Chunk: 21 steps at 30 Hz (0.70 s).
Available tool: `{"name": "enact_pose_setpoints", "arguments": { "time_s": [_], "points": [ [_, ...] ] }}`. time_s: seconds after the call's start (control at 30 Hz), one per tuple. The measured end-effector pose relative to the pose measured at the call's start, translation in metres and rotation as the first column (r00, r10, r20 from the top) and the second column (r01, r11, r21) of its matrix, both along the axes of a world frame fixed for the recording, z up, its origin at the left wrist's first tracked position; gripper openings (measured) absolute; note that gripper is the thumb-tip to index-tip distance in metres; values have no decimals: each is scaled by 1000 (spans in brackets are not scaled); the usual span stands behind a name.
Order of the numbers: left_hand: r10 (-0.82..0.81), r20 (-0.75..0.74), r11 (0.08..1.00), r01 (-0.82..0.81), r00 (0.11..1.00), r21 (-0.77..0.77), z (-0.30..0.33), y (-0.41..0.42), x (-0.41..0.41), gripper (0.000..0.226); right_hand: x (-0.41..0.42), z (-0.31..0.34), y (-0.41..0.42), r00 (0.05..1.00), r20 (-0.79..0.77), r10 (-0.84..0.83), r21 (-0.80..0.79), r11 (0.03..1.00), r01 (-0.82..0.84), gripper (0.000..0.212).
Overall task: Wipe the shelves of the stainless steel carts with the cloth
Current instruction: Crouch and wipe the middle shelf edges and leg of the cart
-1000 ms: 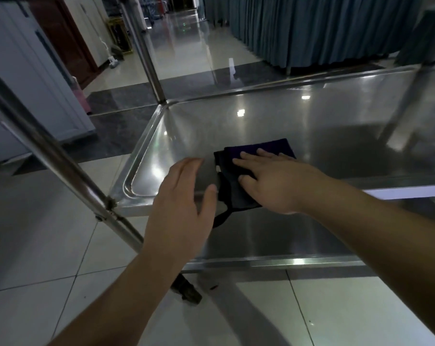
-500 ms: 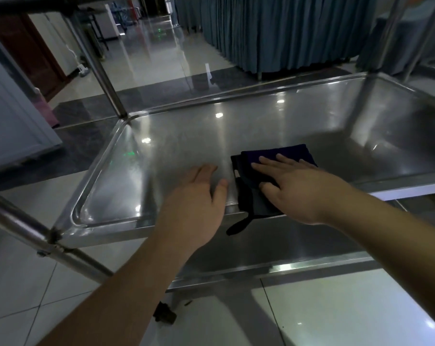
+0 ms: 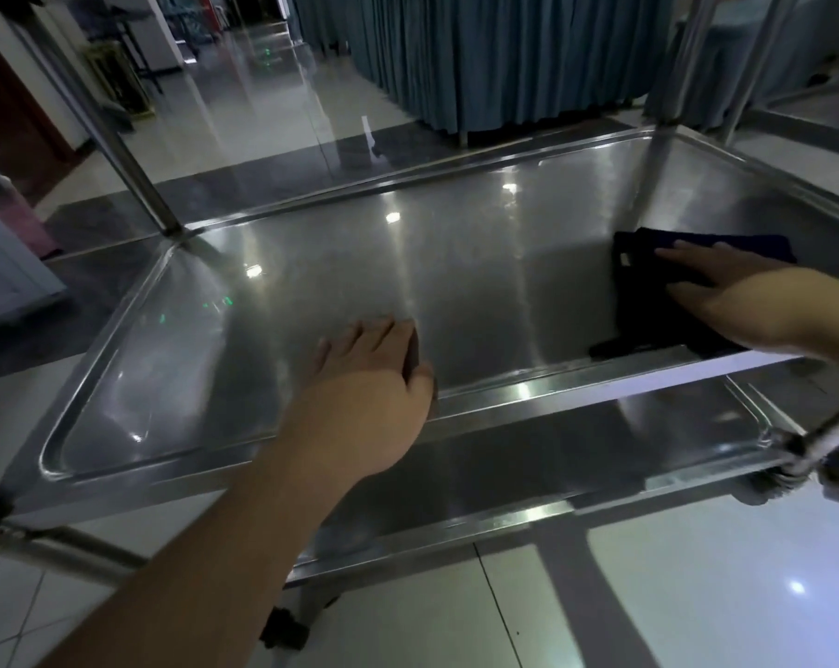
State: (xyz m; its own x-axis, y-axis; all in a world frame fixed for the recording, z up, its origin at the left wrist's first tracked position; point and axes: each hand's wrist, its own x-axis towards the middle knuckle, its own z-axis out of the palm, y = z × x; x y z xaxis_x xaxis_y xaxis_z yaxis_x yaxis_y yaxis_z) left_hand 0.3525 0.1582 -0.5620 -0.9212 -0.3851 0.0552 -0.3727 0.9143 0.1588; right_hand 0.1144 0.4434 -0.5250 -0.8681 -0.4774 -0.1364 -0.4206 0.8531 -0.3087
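- Head view, hidden or cut off: the right forearm runs out of the frame at the right edge. The near edge of the dark cloth lies partly under the right hand. The cart's upright posts are cut by the top edge, and a caster at lower centre is only partly seen.
- The right hand lies flat on the cloth with straight fingers, pressing it down at the right of the frame.
- The left hand rests at centre on the near rim of the shelf, fingers extended onto the steel and holding nothing.
- Containers: the tray-like shelf with its raised lip holds only the cloth, at its right end. A lower shelf shows beneath it, dim and hard to read.
- Blue curtains hang at upper centre above the glossy tiled floor.
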Motion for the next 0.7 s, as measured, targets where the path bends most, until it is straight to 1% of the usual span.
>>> {"name": "enact_pose_setpoints", "arguments": {
  "time_s": [0.07,0.17,0.27,0.37,0.43,0.5,0.57,0.6,0.7],
  "points": [
    [8,-7,1000,-8,1000,-10,-1,2,3,79,-14,-4,-9,999,-2,-37,11,999,37,60],
    [10,-23,999,-10,1000,-32,0,3,4,77,-27,-9,-50,1000,-26,-5,39,999,6,78],
    [15,-19,999,-16,1000,-32,1,4,4,70,-25,-10,-119,984,-61,165,89,983,-159,81],
    [23,-15,998,-24,1000,-51,2,5,4,65,5,-12,-187,928,-85,362,94,930,-354,78],
    [15,-14,999,-15,1000,-40,2,4,5,69,25,-15,-211,872,-106,478,86,878,-471,74],
    [12,-16,1000,-12,1000,-11,1,1,6,72,22,-15,-211,853,-91,515,66,857,-510,70],
    [19,-14,1000,-19,1000,7,0,-2,7,78,0,-13,-194,873,-79,481,61,877,-477,68],
    [22,-17,1000,-22,1000,3,-1,-2,7,81,-17,-12,-181,897,-87,434,66,901,-430,67],
    [20,-33,999,-21,999,-25,-1,-2,7,84,-76,-11,-123,972,-129,198,73,979,-190,68]
  ]
}}
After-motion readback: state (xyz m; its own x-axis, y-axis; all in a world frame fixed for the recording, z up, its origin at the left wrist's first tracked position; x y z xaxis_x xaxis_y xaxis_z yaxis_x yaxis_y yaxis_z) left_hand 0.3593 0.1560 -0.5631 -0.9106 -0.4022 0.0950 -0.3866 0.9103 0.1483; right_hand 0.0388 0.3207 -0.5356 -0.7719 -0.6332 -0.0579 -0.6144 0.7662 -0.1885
